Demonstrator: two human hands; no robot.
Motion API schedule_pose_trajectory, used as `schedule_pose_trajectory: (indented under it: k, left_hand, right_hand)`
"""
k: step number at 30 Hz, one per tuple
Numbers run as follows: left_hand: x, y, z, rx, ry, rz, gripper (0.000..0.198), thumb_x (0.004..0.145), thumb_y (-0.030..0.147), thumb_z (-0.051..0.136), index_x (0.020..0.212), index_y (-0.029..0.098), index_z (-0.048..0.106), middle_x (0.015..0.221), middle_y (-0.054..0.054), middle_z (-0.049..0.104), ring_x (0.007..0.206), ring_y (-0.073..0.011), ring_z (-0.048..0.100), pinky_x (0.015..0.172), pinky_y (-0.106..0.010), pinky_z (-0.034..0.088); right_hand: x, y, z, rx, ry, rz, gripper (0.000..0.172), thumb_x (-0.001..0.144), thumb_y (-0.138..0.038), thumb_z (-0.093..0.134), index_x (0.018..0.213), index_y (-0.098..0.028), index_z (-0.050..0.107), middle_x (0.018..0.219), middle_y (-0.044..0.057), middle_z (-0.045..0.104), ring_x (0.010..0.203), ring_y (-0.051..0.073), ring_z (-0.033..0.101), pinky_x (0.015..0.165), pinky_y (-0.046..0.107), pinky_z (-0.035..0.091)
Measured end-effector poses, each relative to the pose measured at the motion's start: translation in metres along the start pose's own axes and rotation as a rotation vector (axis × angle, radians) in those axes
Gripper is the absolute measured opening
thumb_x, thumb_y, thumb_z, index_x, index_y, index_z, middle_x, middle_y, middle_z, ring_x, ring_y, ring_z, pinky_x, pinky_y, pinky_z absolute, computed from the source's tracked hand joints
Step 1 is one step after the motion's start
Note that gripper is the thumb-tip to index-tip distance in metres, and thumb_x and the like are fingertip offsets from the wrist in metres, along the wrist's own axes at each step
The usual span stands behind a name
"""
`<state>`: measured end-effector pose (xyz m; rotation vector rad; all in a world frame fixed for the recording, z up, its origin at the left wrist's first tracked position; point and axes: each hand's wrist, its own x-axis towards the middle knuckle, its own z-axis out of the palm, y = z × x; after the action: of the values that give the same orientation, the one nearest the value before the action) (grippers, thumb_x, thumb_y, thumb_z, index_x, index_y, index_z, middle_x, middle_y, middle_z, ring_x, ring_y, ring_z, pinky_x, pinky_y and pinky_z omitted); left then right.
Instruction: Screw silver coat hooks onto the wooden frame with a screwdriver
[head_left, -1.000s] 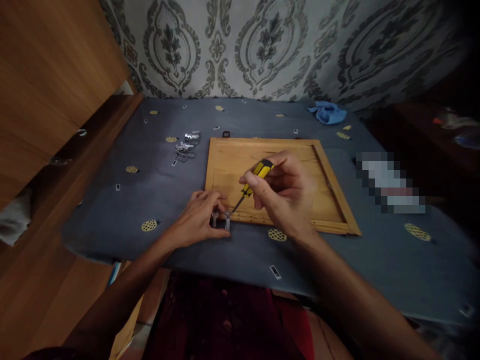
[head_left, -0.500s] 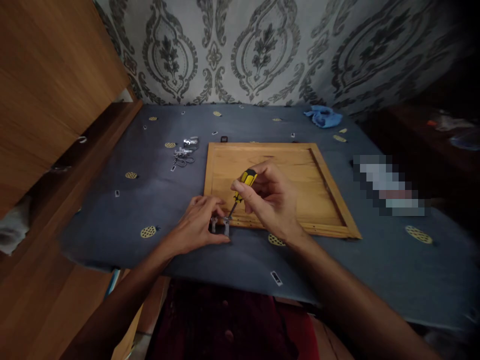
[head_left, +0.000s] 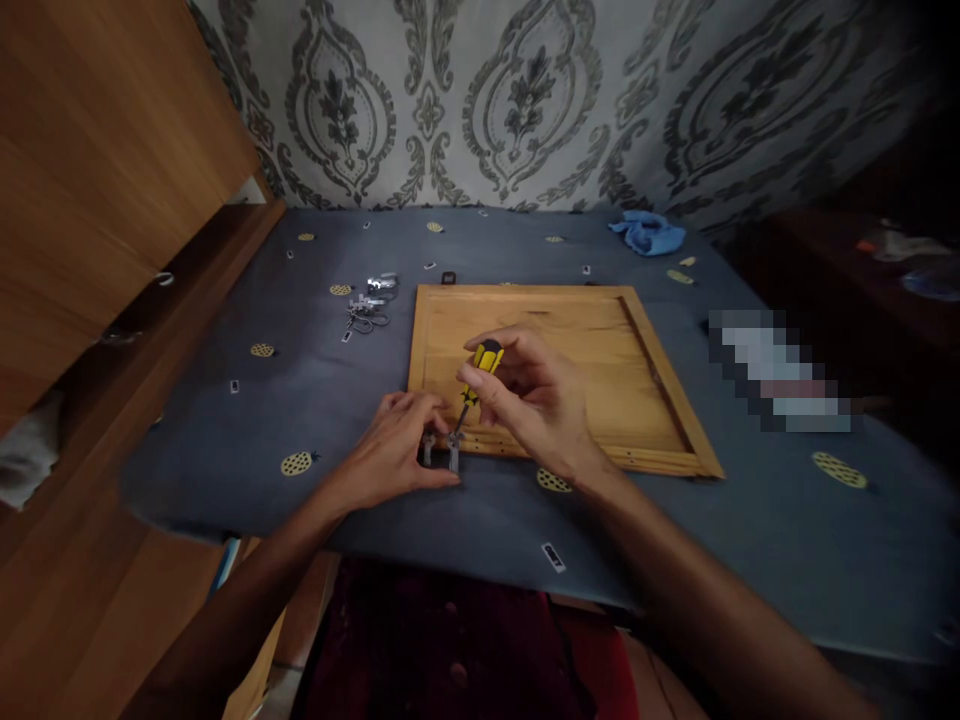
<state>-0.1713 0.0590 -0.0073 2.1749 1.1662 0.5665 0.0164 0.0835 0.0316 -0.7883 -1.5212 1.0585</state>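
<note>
The right hand (head_left: 536,400) pinches a screwdriver (head_left: 482,368) between thumb and fingers, its ribbed handle yellow and black. Its slim metal shaft slopes down from the grip to a small grey metal fitting (head_left: 454,452) at the near edge of a wooden panel (head_left: 600,375).

Just left of the shaft, the left hand (head_left: 397,450) arches around the metalwork, thumb and fingers spread on either side; whether they press on it I cannot tell. The rectangular panel lies under and beyond the grip, smooth, honey-coloured and grained, with a raised border around a sunken middle and small dark holes along its near rail.

Farther out, up and left of the grip, shiny metal pieces (head_left: 371,302) lie in a loose cluster on the blue-grey tablecloth (head_left: 225,440), printed with yellow pineapples. Far off to the upper right sits a crumpled blue cloth (head_left: 647,233).

Compared with a second ago, the screwdriver stands steeper and its handle is nearer the left hand, while the panel remains in place.
</note>
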Motion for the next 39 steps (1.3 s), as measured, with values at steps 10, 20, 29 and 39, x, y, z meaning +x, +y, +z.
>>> schedule_pose_trajectory:
  k: [10,20,29,39]
  left_hand:
    - [0.0,0.001,0.001,0.001,0.002,-0.014,0.055,0.068,0.03,0.089,0.103,0.024,0.047,0.106,-0.002,0.069,0.11,-0.0296,0.063,0.1,-0.047,0.041]
    - [0.0,0.002,-0.001,-0.016,0.007,-0.017,0.048,0.069,0.032,0.087,0.097,0.024,0.048,0.105,-0.002,0.068,0.108,-0.0294,0.063,0.101,-0.047,0.042]
    - [0.0,0.002,0.0,-0.028,0.006,-0.02,0.05,0.069,0.03,0.087,0.097,0.024,0.047,0.105,-0.002,0.068,0.108,-0.0293,0.063,0.1,-0.048,0.042]
    - [0.0,0.003,-0.001,-0.026,0.002,-0.022,0.05,0.069,0.03,0.087,0.096,0.024,0.046,0.106,-0.001,0.068,0.11,-0.0292,0.063,0.101,-0.048,0.042]
  right_hand:
    - [0.001,-0.005,-0.006,0.082,-0.165,0.088,0.027,0.085,-0.039,0.079,0.09,-0.022,0.059,0.061,-0.007,0.06,0.043,0.008,0.057,0.041,0.02,0.045]
    - [0.002,-0.009,-0.009,0.137,-0.248,0.133,0.035,0.087,-0.043,0.076,0.11,-0.02,0.063,0.07,-0.005,0.064,0.048,0.008,0.06,0.046,0.021,0.048]
    - [0.003,-0.006,-0.005,0.193,-0.18,0.124,0.032,0.077,-0.039,0.086,0.084,-0.021,0.059,0.063,-0.007,0.063,0.043,0.006,0.053,0.04,0.018,0.045]
    - [0.004,-0.011,-0.015,0.092,-0.306,0.107,0.025,0.093,-0.039,0.07,0.108,-0.019,0.065,0.065,-0.005,0.065,0.051,0.009,0.063,0.05,0.021,0.052]
